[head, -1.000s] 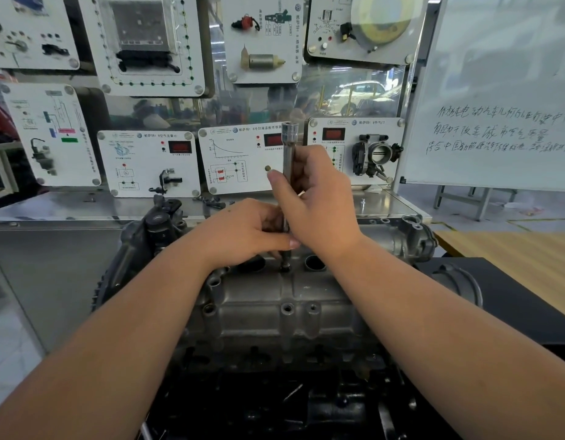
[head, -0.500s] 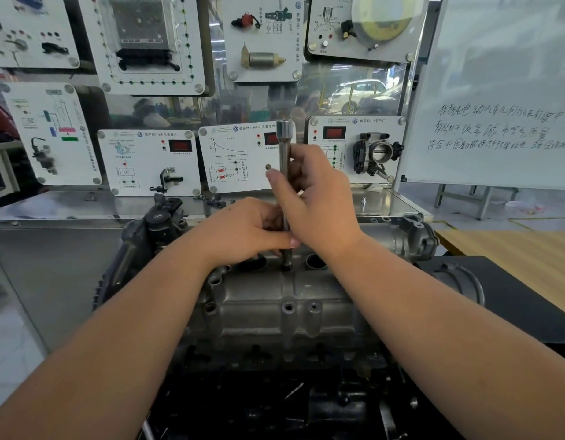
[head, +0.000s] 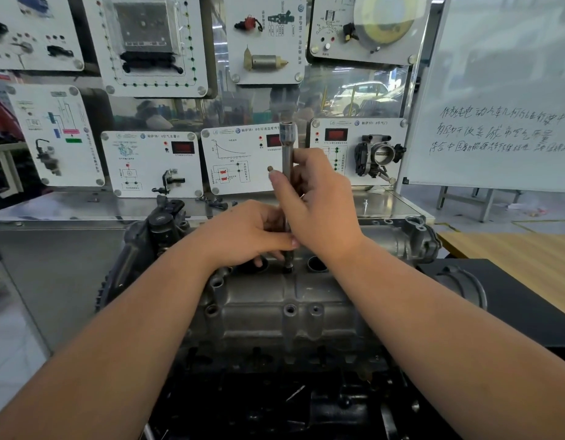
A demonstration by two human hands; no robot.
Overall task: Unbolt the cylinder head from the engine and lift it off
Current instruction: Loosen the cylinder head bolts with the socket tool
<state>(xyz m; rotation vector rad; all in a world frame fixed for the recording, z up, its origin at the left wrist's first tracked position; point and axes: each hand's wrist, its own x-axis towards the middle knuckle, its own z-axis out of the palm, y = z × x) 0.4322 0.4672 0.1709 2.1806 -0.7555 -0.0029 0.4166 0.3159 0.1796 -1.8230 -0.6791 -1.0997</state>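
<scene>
The cylinder head (head: 275, 312) sits on the engine directly below both hands, not yet lifted. A long socket bar (head: 287, 160) stands upright in a bolt hole (head: 287, 268) on the head's top face, just under the fingertips.

The right hand (head: 319, 204) is wrapped around the bar's middle, thumb along the near side; this grip likely serves to spin the bar by hand. The left hand (head: 249, 231) grips the bar lower down, close against the right hand and just above the head, apparently to keep the lower end seated and vertical. Whether the bolt is engaged cannot be told; the hole hides it.

An open round bore (head: 316, 265) lies just right of the bar. Training panels (head: 154, 163) stand beyond the hands.
</scene>
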